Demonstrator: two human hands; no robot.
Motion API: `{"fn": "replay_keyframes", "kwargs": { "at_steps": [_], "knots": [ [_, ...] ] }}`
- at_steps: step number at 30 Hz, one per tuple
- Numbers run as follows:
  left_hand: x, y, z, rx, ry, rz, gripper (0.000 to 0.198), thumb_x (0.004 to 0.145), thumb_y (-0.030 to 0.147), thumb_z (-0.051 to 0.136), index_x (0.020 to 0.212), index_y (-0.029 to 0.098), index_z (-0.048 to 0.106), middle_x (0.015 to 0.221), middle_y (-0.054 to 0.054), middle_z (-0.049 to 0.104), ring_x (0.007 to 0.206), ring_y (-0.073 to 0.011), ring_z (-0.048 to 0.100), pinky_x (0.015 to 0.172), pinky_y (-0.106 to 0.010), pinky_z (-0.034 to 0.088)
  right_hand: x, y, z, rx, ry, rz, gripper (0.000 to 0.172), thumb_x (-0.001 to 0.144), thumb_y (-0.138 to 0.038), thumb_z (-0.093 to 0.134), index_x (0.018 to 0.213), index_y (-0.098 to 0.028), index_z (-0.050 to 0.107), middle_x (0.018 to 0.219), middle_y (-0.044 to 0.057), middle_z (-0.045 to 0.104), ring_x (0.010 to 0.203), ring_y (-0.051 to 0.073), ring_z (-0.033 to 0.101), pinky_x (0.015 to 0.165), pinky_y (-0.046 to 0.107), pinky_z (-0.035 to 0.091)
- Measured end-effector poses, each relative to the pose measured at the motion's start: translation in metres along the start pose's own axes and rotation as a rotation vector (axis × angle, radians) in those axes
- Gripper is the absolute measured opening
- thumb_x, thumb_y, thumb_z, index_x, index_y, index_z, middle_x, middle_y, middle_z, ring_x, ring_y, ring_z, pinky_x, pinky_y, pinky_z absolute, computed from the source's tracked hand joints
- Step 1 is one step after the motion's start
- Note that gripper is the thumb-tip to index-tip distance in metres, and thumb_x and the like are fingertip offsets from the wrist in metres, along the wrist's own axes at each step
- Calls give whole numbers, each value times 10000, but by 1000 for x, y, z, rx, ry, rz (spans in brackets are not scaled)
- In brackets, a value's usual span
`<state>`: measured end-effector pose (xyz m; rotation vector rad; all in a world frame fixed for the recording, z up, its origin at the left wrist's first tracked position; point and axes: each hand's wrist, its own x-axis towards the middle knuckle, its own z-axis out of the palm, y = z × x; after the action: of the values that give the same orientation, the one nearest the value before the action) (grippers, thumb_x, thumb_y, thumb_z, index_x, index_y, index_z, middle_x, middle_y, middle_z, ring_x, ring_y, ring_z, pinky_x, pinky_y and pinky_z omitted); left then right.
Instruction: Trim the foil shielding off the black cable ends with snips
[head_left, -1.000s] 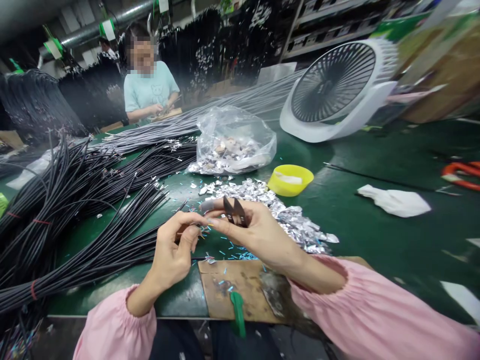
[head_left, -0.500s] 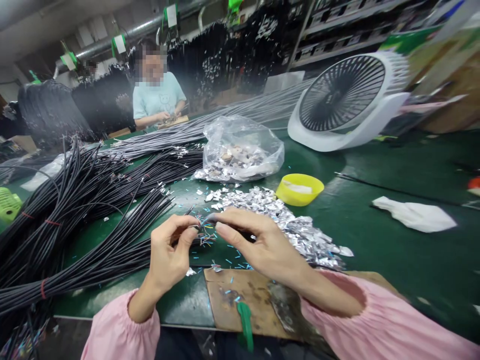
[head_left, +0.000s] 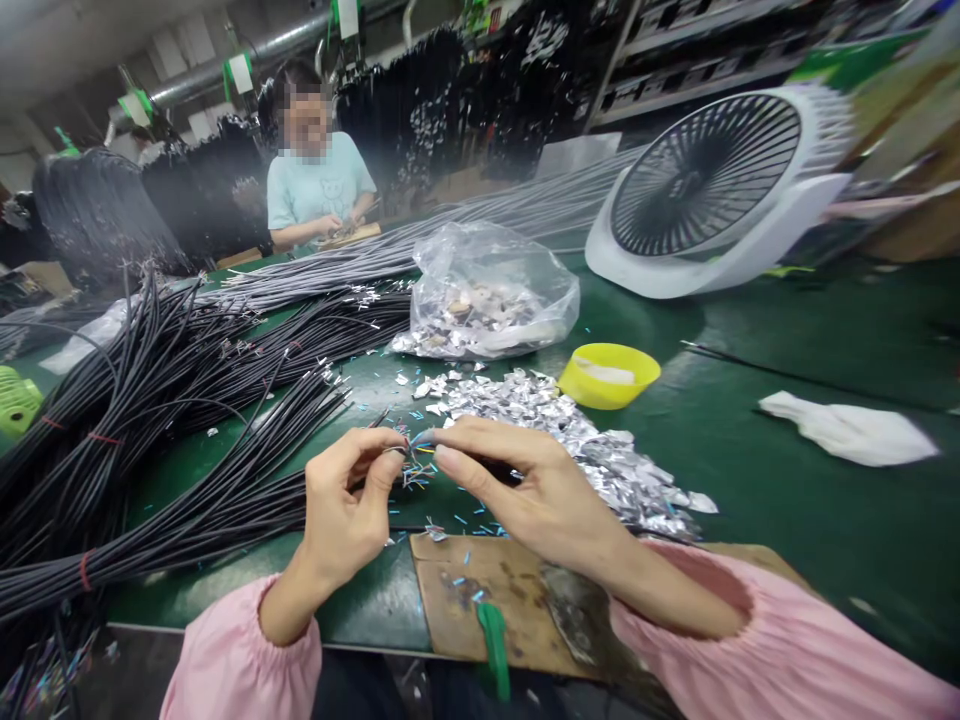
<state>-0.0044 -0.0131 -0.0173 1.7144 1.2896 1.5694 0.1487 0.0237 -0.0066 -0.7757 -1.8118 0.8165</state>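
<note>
Left hand (head_left: 346,495) pinching coloured wires (head_left: 423,449), thumb to forefinger, above green table (head_left: 787,540). Right hand (head_left: 536,490): thumb and fingertips at the wires' ends; whether closed on them, cannot tell. 1 heap, silver foil scraps (head_left: 630,470), just beyond.

This is a cable workshop: tied black bundles (head_left: 187,545) lie on a green bench (head_left: 757,540) strewn with foil scraps (head_left: 517,400) and blue wire clippings (head_left: 478,596). A co-worker (head_left: 321,190) handles something beyond grey cables (head_left: 480,212), and a metal duct (head_left: 281,47) and loaded shelves (head_left: 690,50) line the cluttered background.
</note>
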Motion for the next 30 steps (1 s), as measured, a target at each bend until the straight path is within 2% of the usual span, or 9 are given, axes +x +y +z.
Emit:
{"fn": "replay_keyframes", "kwargs": {
  "at_steps": [9,13,18,25,30],
  "knots": [
    [-1,-1,1,121,30,100,119,854,214,529,880,200,645,740,-3,636,625,-92,582,549,-180,471,2,-1,-3,-5,-77,40,386,862,-457,473,744,-179,712,570,23,577,538,126,513,493,238,417],
    [-1,-2,2,263,69,207,104,831,227,569,895,207,648,768,-10,638,674,-111,592,574,-207,481,1,-2,-3,-11,-49,48,395,857,-477,472,733,-189,712,564,24,571,546,134,519,498,246,430],
    [-4,-4,4,391,234,263,79,745,204,678,794,196,617,659,28,593,573,-95,573,497,-196,461,-1,-2,-1,-5,49,45,368,842,-468,504,732,-184,710,610,37,611,566,136,545,516,247,461],
    [-6,-2,4,470,272,329,81,741,164,678,766,198,609,635,37,590,542,-88,566,462,-195,442,1,-4,-3,9,-32,60,429,852,-503,465,690,-180,697,558,20,545,529,122,497,476,231,425],
    [-6,-1,3,514,282,397,71,752,145,664,770,193,614,639,30,600,556,-91,564,490,-205,453,1,-3,-3,4,-14,41,400,844,-506,478,717,-203,707,562,20,560,538,131,524,492,243,450]
  ]
}}
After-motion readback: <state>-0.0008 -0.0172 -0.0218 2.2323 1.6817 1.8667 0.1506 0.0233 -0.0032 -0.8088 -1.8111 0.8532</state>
